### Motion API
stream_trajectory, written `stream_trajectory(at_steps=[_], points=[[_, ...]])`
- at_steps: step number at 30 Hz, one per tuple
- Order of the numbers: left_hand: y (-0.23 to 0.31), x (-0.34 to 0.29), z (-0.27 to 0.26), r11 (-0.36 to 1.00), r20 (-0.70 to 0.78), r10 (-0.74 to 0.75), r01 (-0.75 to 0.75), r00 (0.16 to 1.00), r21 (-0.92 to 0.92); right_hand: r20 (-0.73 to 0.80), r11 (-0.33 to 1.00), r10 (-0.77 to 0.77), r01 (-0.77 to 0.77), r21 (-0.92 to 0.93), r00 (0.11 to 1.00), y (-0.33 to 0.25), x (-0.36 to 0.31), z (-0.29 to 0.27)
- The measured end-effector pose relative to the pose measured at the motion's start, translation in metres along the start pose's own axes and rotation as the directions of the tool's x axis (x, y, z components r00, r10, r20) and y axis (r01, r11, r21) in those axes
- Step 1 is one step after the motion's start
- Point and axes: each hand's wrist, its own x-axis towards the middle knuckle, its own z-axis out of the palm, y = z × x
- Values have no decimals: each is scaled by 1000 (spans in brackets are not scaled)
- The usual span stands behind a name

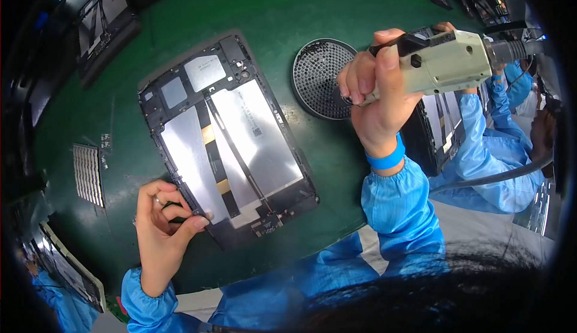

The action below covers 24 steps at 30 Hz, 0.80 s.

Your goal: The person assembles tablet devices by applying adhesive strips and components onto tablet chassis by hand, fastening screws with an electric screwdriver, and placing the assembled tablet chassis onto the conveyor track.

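Observation:
An opened tablet point(252, 128) lies tilted on the bench, its silver battery panels and dark flex cables exposed. At its lower left edge, my left hand point(165, 222) has thumb and fingers closed on the frame. My right hand point(384, 92) is wrapped around a pale green electric screwdriver point(448, 62), held to the right of the tablet. The screwdriver's tip end points down-left over a round dark screw tray point(321, 71) with rows of small holes. The tray is partly hidden behind my fingers, and I cannot make out the bit.
On the green bench point(252, 8), a ribbed metallic strip sheet point(88, 175) and small parts point(106, 142) lie at left. Another opened tablet point(105, 26) sits at far left, one more point(442, 122) at right. A grey cable point(499, 177) crosses near a co-worker's blue sleeve point(475, 134).

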Motion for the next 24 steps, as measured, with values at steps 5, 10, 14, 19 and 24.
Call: stream_trajectory(at_steps=[5,10,14,19,24], points=[[3,7,10,1000,-18,-10,10,1000,0,-49,982,4,5,190,999,5,5,-8],[-10,2,-8,999,12,34,-34,999,-17,-41,999,18,-19,-30,999,-3,1,3],[-8,-2,-7,983,-38,-71,63,997,-173,8,996,82,-82,-37,997,2,-4,7],[-6,-7,-15,998,12,37,-36,999,-55,-16,997,66,-66,-42,998,-4,-11,21],[-18,-7,-15,988,75,151,-147,986,-56,-94,982,39,-21,190,995,-47,-26,74]])
